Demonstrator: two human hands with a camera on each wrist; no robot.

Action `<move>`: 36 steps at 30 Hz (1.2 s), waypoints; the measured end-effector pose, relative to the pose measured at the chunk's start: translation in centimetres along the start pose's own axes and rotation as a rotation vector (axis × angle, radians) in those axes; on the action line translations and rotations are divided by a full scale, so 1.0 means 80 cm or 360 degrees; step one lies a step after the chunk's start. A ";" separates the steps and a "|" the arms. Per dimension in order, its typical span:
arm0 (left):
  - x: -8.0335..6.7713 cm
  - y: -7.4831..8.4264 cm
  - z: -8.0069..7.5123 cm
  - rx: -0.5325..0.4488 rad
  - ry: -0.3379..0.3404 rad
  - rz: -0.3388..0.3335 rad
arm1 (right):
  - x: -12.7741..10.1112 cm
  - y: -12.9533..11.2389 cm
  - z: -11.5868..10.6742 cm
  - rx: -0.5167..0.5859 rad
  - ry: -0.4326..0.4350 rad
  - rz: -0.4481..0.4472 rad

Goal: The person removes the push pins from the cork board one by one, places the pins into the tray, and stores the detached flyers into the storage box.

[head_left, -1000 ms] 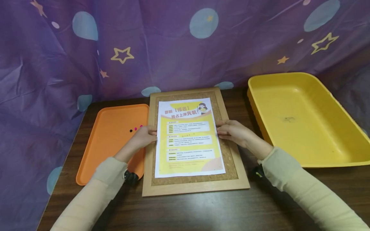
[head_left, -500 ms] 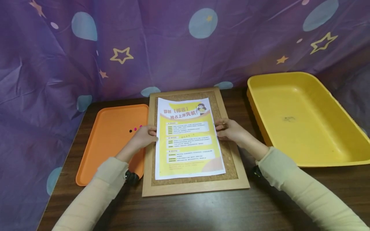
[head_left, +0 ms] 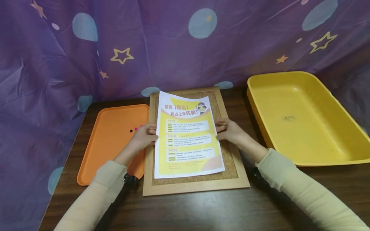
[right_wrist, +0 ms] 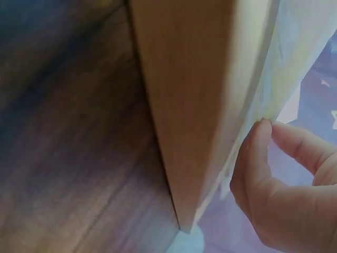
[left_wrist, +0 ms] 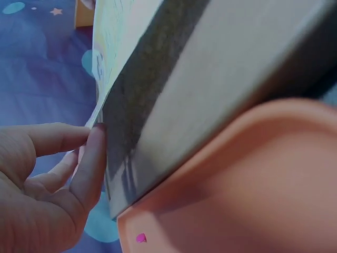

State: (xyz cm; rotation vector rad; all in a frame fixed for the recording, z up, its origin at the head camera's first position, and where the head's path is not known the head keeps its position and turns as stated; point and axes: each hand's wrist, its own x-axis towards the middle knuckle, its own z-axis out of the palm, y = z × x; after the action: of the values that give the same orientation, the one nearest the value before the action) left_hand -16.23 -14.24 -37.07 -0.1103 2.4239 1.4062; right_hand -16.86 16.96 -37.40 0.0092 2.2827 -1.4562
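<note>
A yellow and white printed flyer [head_left: 188, 138] lies over a wood-framed cork board [head_left: 228, 154] on the dark table. My left hand [head_left: 144, 134] pinches the flyer's left edge, thumb on top. On the other side my right hand [head_left: 229, 131] pinches the right edge. The sheet's far end is lifted off the board; its near end rests on the cork. In the left wrist view my left hand [left_wrist: 47, 179] holds the flyer [left_wrist: 113, 58] edge beside the board frame [left_wrist: 210, 89]. The right wrist view shows my right hand [right_wrist: 274, 184] on the flyer [right_wrist: 279, 79] edge over the frame [right_wrist: 195, 105].
An orange tray [head_left: 107, 141] lies left of the board with a few small pins, pink and black [head_left: 135, 129], on it. A large yellow bin [head_left: 300, 118] stands at the right. A purple star-patterned cloth [head_left: 115, 48] hangs behind and at the left.
Both hands have lifted the flyer's far end off the cork board and drawn the sheet slightly toward the left; the near end stays down.
</note>
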 end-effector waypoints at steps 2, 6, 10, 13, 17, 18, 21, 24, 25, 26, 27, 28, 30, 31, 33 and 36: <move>-0.003 0.003 -0.001 -0.0027 0.0037 0.0026 | -0.002 -0.002 -0.003 -0.0022 0.0027 -0.0009; -0.012 0.010 -0.004 -0.0107 0.0107 0.0065 | -0.007 -0.007 -0.009 -0.0005 0.0061 -0.0016; -0.020 0.016 -0.008 -0.0157 0.0134 0.0121 | -0.015 -0.010 -0.018 0.0012 0.0095 -0.0063; -0.023 0.020 -0.009 -0.0188 0.0125 0.0168 | -0.022 -0.012 -0.027 -0.0006 0.0134 -0.0099; -0.027 0.029 -0.009 -0.0254 0.0102 0.0210 | -0.029 -0.017 -0.037 -0.0043 0.0193 -0.0123; -0.027 0.031 -0.008 -0.0271 0.0099 0.0222 | -0.031 -0.019 -0.040 -0.0053 0.0212 -0.0131; -0.029 0.039 -0.006 -0.0296 0.0089 0.0253 | -0.034 -0.023 -0.049 -0.0056 0.0246 -0.0152; -0.028 0.045 -0.003 -0.0340 0.0089 0.0264 | -0.038 -0.027 -0.058 -0.0038 0.0256 -0.0174; -0.027 0.047 -0.002 -0.0361 0.0090 0.0267 | -0.039 -0.028 -0.062 -0.0031 0.0252 -0.0177; -0.026 0.049 0.000 -0.0388 0.0091 0.0264 | -0.041 -0.029 -0.065 -0.0030 0.0246 -0.0180; -0.025 0.050 0.001 -0.0410 0.0092 0.0257 | -0.042 -0.031 -0.068 -0.0032 0.0242 -0.0181; -0.024 0.052 0.003 -0.0435 0.0092 0.0252 | -0.044 -0.032 -0.072 -0.0029 0.0243 -0.0178; -0.022 0.057 0.008 -0.0483 0.0085 0.0248 | -0.047 -0.034 -0.080 -0.0032 0.0245 -0.0169; -0.021 0.060 0.011 -0.0503 0.0082 0.0251 | -0.048 -0.034 -0.084 -0.0032 0.0245 -0.0164; -0.019 0.066 0.016 -0.0522 0.0078 0.0265 | -0.050 -0.035 -0.093 -0.0030 0.0255 -0.0154; -0.016 0.077 0.024 -0.0561 0.0082 0.0301 | -0.054 -0.035 -0.107 -0.0041 0.0266 -0.0148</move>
State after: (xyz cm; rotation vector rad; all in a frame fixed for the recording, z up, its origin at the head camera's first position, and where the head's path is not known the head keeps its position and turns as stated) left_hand -15.96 -9.61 -32.37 -0.0001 2.2489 1.9281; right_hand -16.59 24.05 -30.44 0.0175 2.4656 -1.5240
